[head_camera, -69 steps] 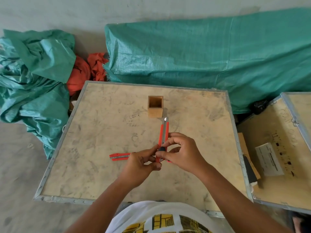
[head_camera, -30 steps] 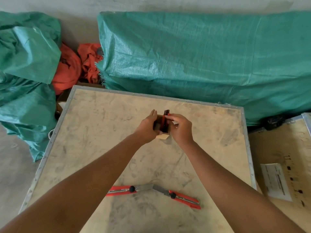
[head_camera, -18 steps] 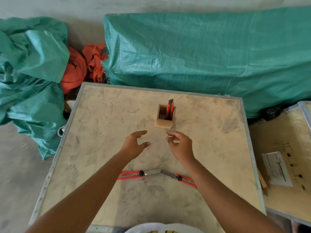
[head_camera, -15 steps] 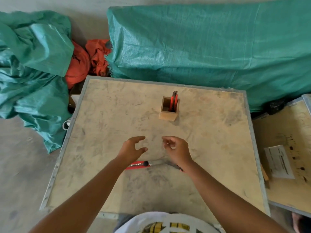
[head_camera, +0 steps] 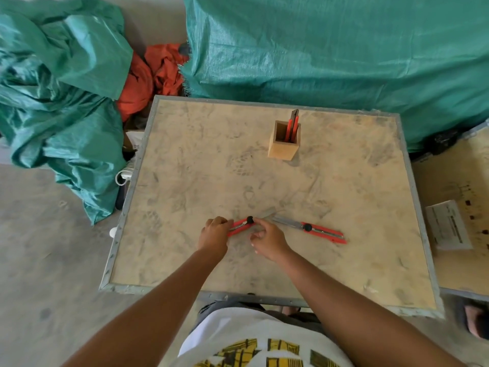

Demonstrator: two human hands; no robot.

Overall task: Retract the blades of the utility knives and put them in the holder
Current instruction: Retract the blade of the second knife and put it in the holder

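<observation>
Both hands (head_camera: 215, 233) dropped to left knife (head_camera: 242, 225), holder (head_camera: 283, 144) holding one knife (head_camera: 292, 125)

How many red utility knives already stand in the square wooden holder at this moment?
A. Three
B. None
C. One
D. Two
C. A single red utility knife stands in the square wooden holder; the other two lie on the tabletop, one under the left hand and right hand, one off to the right.
</observation>
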